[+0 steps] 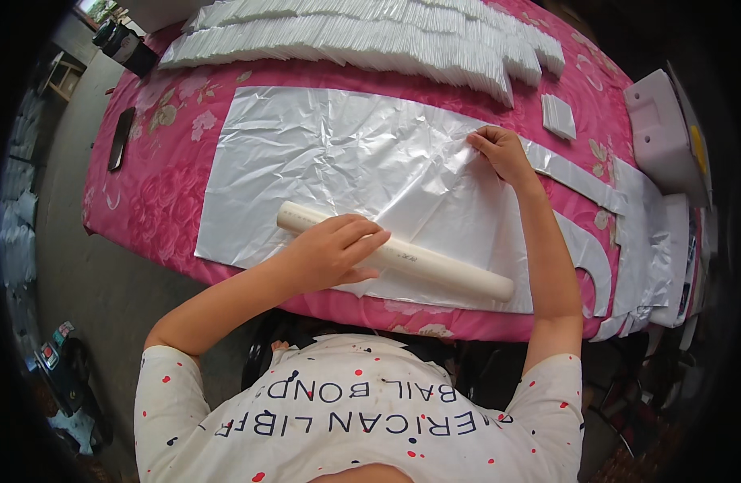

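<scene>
A silvery white plastic bag [298, 153] lies spread and wrinkled on the table, its strap-like handles reaching to the right. Along its near side rests a cream plastic pipe [443, 270], slanting down to the right. My left hand [334, 251] lies over the pipe's left half, fingers stretched across it and thumb apart. Farther off, at the bag's right part, my right hand [503, 153] pinches a fold of the plastic between thumb and fingers. A crease runs from that pinch toward the pipe near my left hand.
Long rows of folded white packets [346, 40] line the table's far side, with a small stack [558, 117] apart at right. A phone [121, 138] and a dark bottle [125, 48] sit on the pink floral tablecloth [165, 189]. White foam boxes [664, 137] stand at the right edge.
</scene>
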Available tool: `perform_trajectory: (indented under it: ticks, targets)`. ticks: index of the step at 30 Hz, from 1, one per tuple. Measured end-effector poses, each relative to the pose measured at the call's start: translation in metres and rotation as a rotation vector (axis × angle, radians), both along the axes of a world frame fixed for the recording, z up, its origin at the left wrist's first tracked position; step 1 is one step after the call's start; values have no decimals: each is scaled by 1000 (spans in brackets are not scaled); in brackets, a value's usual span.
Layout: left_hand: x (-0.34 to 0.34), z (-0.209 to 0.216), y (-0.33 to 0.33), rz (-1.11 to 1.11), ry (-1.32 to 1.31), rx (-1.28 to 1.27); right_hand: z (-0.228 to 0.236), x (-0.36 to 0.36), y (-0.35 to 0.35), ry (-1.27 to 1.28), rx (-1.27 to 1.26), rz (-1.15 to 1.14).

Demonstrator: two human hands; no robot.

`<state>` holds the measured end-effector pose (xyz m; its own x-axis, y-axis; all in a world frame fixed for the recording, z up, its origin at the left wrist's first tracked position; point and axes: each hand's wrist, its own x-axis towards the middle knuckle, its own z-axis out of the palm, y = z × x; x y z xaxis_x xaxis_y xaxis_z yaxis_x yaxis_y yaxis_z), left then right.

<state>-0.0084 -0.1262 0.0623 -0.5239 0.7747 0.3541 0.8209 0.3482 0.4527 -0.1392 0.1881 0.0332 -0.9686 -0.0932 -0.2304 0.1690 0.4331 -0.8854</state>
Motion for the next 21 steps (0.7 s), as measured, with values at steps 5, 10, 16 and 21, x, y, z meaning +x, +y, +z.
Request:
perform_trajectory:
  ticks: [5,10,16,21]
  targets:
    - [14,-37,-6,-381,62,-101,5,-3,-2,-67,23,31]
    - [29,-52,-16,-387,-138,-343,12,-11,-1,-162,67,72]
    - [33,-50,-14,-373,-84,-346,1,-27,17,-202,-14,142]
    - [38,-51,-12,-336,-84,-333,16,-13,14,-89,-165,-34]
